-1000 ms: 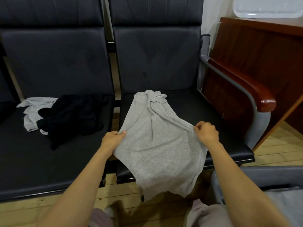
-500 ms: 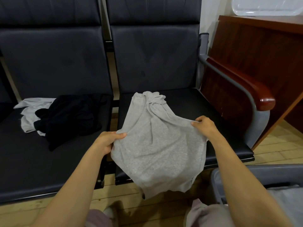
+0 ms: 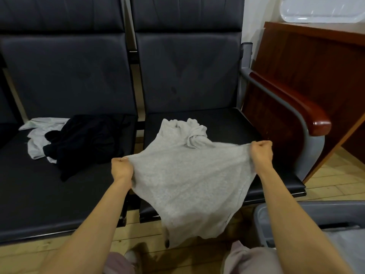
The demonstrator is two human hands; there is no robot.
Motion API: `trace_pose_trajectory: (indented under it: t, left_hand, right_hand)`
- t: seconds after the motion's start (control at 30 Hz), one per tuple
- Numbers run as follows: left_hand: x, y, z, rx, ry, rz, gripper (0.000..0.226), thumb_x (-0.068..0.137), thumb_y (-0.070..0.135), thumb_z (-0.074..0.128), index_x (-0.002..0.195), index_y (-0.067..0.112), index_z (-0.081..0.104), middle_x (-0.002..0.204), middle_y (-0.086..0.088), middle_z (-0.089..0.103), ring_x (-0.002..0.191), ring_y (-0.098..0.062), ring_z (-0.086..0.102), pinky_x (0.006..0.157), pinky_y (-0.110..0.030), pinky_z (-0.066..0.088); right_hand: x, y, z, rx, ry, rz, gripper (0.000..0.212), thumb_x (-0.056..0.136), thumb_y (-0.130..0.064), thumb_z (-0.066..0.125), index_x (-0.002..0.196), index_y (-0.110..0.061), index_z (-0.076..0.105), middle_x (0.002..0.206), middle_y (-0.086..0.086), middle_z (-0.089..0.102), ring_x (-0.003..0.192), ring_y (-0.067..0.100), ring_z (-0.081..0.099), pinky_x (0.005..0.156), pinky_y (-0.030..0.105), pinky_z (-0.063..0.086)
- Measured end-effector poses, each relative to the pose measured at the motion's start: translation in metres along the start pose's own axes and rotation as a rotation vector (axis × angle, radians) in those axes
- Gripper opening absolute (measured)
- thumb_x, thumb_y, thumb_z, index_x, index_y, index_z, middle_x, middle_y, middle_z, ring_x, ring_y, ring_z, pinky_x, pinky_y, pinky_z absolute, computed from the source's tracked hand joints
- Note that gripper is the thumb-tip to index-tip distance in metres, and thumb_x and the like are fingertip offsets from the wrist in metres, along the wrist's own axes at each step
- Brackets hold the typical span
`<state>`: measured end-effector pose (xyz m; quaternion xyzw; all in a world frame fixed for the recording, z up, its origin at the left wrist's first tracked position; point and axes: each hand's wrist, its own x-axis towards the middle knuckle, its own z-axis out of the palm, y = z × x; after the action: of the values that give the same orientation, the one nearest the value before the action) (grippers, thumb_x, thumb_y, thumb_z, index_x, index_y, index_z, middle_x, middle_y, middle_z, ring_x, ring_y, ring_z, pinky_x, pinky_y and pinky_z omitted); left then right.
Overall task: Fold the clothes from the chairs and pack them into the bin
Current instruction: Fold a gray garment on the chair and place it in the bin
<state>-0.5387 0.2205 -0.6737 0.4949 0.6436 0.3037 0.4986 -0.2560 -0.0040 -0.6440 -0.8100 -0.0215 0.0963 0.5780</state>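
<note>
Left hand (image 3: 121,168) and right hand (image 3: 261,153) clenched shirt (image 3: 187,184) edges, stretched taut; hem hung past seat (image 3: 227,123) front. Bin (image 3: 296,207) at 4 o'clock, cropped by frame, contents unclear.

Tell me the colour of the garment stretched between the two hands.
Light heathered grey garment, seen in the head view.

clothes pile (image 3: 79,139) on left chair seat (image 3: 39,194) | shirt (image 3: 187,184) far end on right chair seat (image 3: 227,123), rest overhanging front | bin (image 3: 261,216) front-right of it
</note>
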Motion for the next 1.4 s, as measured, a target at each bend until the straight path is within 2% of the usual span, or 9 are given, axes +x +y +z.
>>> trace_pose_trajectory:
  t: [0.13, 0.3, 0.43, 0.53, 0.67, 0.83, 1.03, 1.27, 1.4]
  left_hand:
    - [-0.003, -0.001, 0.007, 0.178, -0.204, 0.069, 0.034, 0.098, 0.026, 0.045, 0.119, 0.001, 0.054, 0.122, -0.018, 0.057, 0.101, -0.031, 0.055, 0.088, -0.041, 0.045]
    - [-0.009, 0.001, 0.0, 0.224, -0.332, 0.216, 0.058, 0.096, 0.019, 0.054, 0.149, 0.022, 0.031, 0.147, -0.01, 0.039, 0.129, -0.031, 0.043, 0.104, -0.043, 0.039]
    - [-0.016, 0.004, -0.005, 0.041, -0.302, 0.126, 0.033, 0.093, 0.004, 0.046, 0.108, 0.019, 0.071, 0.129, -0.008, 0.056, 0.1, -0.024, 0.053, 0.086, -0.035, 0.044]
    - [-0.018, 0.007, -0.013, -0.145, -0.371, -0.084, 0.021, 0.081, 0.007, 0.058, 0.091, 0.015, 0.074, 0.115, -0.008, 0.062, 0.1, -0.027, 0.056, 0.084, -0.038, 0.047]
    - [-0.018, 0.005, -0.013, -0.141, -0.437, -0.133, 0.02, 0.086, 0.018, 0.069, 0.103, 0.009, 0.071, 0.103, -0.011, 0.068, 0.089, -0.023, 0.062, 0.069, -0.034, 0.049]
    - [-0.007, -0.003, -0.008, -0.138, -0.369, -0.07, 0.019, 0.092, 0.007, 0.06, 0.109, 0.007, 0.068, 0.115, -0.014, 0.066, 0.098, -0.025, 0.061, 0.086, -0.035, 0.049]
    - [-0.009, -0.001, -0.009, -0.157, -0.338, 0.001, 0.022, 0.088, 0.005, 0.064, 0.11, 0.007, 0.068, 0.112, -0.011, 0.066, 0.102, -0.023, 0.061, 0.091, -0.035, 0.048]
    - [-0.015, -0.001, -0.011, -0.067, -0.494, 0.011, 0.029, 0.097, -0.003, 0.044, 0.107, 0.007, 0.069, 0.119, -0.014, 0.064, 0.096, -0.022, 0.061, 0.081, -0.031, 0.048]
    - [-0.022, 0.014, -0.019, -0.216, -0.699, -0.096, 0.046, 0.095, -0.01, 0.035, 0.13, 0.01, 0.056, 0.124, -0.009, 0.062, 0.105, -0.021, 0.061, 0.079, -0.031, 0.049]
  right_hand:
    - [0.004, 0.005, 0.0, -0.405, -0.394, 0.035, 0.028, 0.086, -0.033, 0.069, 0.1, -0.009, 0.066, 0.102, 0.006, 0.06, 0.099, 0.024, 0.055, 0.083, 0.035, 0.043]
    - [0.002, 0.003, -0.002, -0.654, -0.427, -0.064, 0.009, 0.09, -0.016, 0.06, 0.09, -0.011, 0.052, 0.088, 0.007, 0.053, 0.079, 0.02, 0.052, 0.062, 0.029, 0.04]
    - [-0.002, 0.005, -0.002, -0.319, -0.326, 0.134, 0.037, 0.093, -0.018, 0.048, 0.128, -0.007, 0.044, 0.116, 0.019, 0.056, 0.087, 0.027, 0.054, 0.077, 0.042, 0.05]
    - [0.0, 0.002, -0.01, -0.114, -0.34, 0.285, 0.057, 0.087, -0.032, 0.058, 0.136, -0.006, 0.044, 0.119, 0.018, 0.06, 0.095, 0.032, 0.061, 0.084, 0.045, 0.052]
    - [0.002, 0.009, -0.011, -0.285, -0.405, 0.272, 0.054, 0.082, -0.036, 0.073, 0.123, -0.004, 0.057, 0.107, 0.017, 0.065, 0.092, 0.034, 0.065, 0.084, 0.046, 0.054]
    - [0.003, 0.008, -0.005, -0.424, -0.397, 0.026, 0.028, 0.098, -0.034, 0.05, 0.085, -0.011, 0.062, 0.11, 0.016, 0.063, 0.093, 0.026, 0.058, 0.084, 0.038, 0.047]
    - [0.002, 0.002, -0.013, -0.447, -0.574, -0.013, 0.023, 0.084, -0.034, 0.072, 0.087, -0.011, 0.071, 0.093, 0.008, 0.067, 0.093, 0.025, 0.063, 0.087, 0.04, 0.052]
    - [-0.005, 0.004, -0.005, -0.134, -0.202, -0.117, 0.023, 0.101, -0.023, 0.042, 0.113, -0.008, 0.054, 0.106, 0.006, 0.053, 0.099, 0.023, 0.053, 0.082, 0.033, 0.039]
    - [-0.015, -0.007, -0.012, 0.048, -0.383, -0.005, 0.03, 0.097, -0.003, 0.038, 0.093, -0.015, 0.065, 0.11, 0.009, 0.06, 0.091, 0.021, 0.058, 0.071, 0.032, 0.049]
